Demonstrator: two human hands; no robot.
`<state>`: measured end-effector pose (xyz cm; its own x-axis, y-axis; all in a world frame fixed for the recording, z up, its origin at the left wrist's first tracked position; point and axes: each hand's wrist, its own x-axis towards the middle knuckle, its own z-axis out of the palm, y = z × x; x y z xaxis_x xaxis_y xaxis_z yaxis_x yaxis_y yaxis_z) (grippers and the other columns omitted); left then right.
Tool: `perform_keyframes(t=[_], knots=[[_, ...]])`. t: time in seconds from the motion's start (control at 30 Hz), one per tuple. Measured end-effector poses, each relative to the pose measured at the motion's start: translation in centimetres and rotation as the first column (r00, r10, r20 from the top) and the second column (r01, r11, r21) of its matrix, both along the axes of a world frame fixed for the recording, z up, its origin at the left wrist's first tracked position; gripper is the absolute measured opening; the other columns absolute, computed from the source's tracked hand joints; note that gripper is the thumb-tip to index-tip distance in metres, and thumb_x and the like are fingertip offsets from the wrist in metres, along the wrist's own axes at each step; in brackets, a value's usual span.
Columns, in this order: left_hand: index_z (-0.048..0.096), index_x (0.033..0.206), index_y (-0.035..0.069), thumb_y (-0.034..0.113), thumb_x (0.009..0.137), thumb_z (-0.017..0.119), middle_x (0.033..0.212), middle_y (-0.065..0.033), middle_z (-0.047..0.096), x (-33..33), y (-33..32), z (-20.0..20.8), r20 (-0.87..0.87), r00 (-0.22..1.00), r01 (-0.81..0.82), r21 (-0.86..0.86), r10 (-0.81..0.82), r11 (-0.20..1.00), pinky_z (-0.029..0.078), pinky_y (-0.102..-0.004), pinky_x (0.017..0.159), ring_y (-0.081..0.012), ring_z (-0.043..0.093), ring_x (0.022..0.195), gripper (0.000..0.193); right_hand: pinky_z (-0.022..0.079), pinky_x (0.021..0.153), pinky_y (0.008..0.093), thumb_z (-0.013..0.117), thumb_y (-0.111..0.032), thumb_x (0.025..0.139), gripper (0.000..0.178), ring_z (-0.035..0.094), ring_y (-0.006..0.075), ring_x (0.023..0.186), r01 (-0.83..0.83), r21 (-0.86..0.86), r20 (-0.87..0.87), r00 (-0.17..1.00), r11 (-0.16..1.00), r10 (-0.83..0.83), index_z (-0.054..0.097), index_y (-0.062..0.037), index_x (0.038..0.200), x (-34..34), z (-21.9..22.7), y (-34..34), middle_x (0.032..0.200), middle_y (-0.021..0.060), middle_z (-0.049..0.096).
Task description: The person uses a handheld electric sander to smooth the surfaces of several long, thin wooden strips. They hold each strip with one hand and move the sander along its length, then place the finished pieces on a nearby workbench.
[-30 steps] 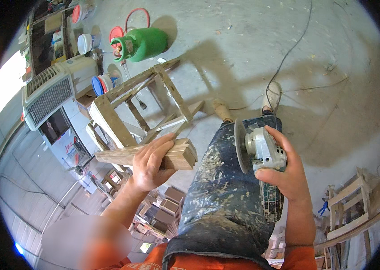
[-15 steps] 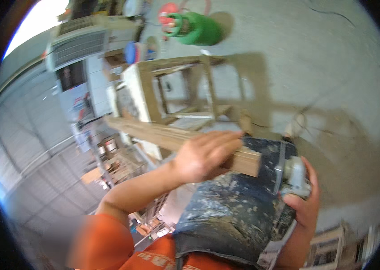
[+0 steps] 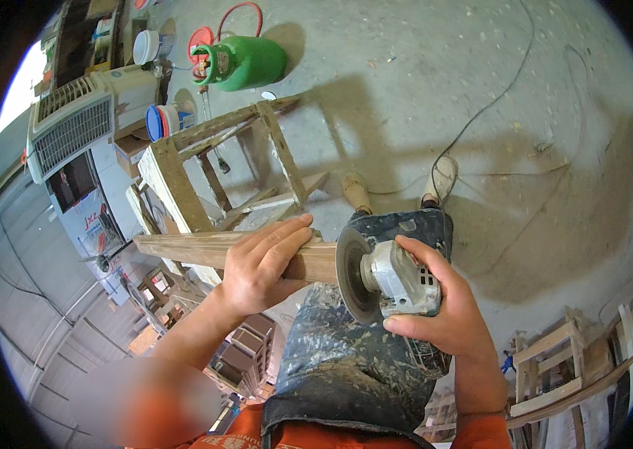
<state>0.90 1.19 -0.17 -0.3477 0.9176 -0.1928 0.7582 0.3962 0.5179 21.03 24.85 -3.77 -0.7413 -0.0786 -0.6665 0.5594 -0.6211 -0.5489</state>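
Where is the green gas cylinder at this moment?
In the head view, the green gas cylinder lies on the concrete floor at upper left, just beyond the wooden frame.

Single head-worn fisheye view, looking steeply down, close over the hands, concrete floor (image 3: 421,82) beyond
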Motion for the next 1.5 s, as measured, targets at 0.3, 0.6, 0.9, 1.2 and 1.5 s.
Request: perform_keyframes(t=[0.3,0.6,0.9,1.2,1.5], knots=[[0.066,0.124,-0.001,0.009,0.059,0.090,0.130,-0.0221,0.073,0.0,-0.2,-0.1,0.019,1.000,-0.014,-0.020,0.015,1.000,0.063,-0.0426,0.089,-0.0380,0.075,0.110,0.069,0.045,0.113,0.0380,0.093,-0.022,0.074,0.094,0.061,0.0261,0.131,-0.100,0.159,-0.092,0.989,0.982,0.116,0.050,-0.0049,0.157,2.2,-0.1,-0.8,0.141,0.0166,0.063],[0.065,0.128,-0.003,0.022,0.060,0.094,0.134,-0.0237,0.071,-0.3,-0.4,0.3,0.016,1.000,0.017,-0.049,-0.016,0.999,0.062,-0.0436,0.091,-0.0394,0.074,0.113,0.078,0.046,0.112,0.0379,0.093,-0.022,0.074,0.096,0.060,0.0260,0.132,-0.095,0.194,-0.023,0.995,0.976,0.102,0.048,-0.0050,0.157,3.9,-1.8,-2.0,0.142,0.0179,0.062],[0.061,0.134,-0.004,0.042,0.068,0.095,0.131,-0.0267,0.071,0.1,0.9,0.5,0.009,0.998,0.062,-0.026,-0.062,0.998,0.061,-0.0455,0.094,-0.0417,0.073,0.115,0.086,0.041,0.116,0.0362,0.092,-0.020,0.076,0.094,0.055,0.0230,0.137,0.061,0.074,-0.055,0.997,0.995,-0.057,0.048,-0.0003,0.156,2.8,-0.1,-0.5,0.146,0.0160,0.060],[0.062,0.133,-0.005,0.040,0.069,0.093,0.132,-0.0261,0.071,-0.2,1.0,0.4,0.003,0.998,0.057,-0.060,-0.057,0.997,0.062,-0.0447,0.093,-0.0405,0.074,0.114,0.084,0.042,0.117,0.0383,0.092,-0.022,0.077,0.093,0.057,0.0266,0.138,-0.021,0.160,-0.144,0.989,0.987,0.044,0.048,-0.0030,0.157,2.1,-0.2,-0.5,0.148,0.0176,0.059],[0.061,0.135,-0.004,0.041,0.067,0.095,0.133,-0.0266,0.070,-0.5,0.6,0.1,0.031,0.998,0.056,-0.053,-0.054,0.997,0.062,-0.0435,0.091,-0.0404,0.074,0.113,0.089,0.043,0.117,0.0397,0.092,-0.024,0.077,0.095,0.057,0.0281,0.138,-0.039,0.134,-0.065,0.997,0.990,0.048,0.047,-0.0038,0.158,3.3,-0.3,-1.5,0.148,0.0184,0.060]])
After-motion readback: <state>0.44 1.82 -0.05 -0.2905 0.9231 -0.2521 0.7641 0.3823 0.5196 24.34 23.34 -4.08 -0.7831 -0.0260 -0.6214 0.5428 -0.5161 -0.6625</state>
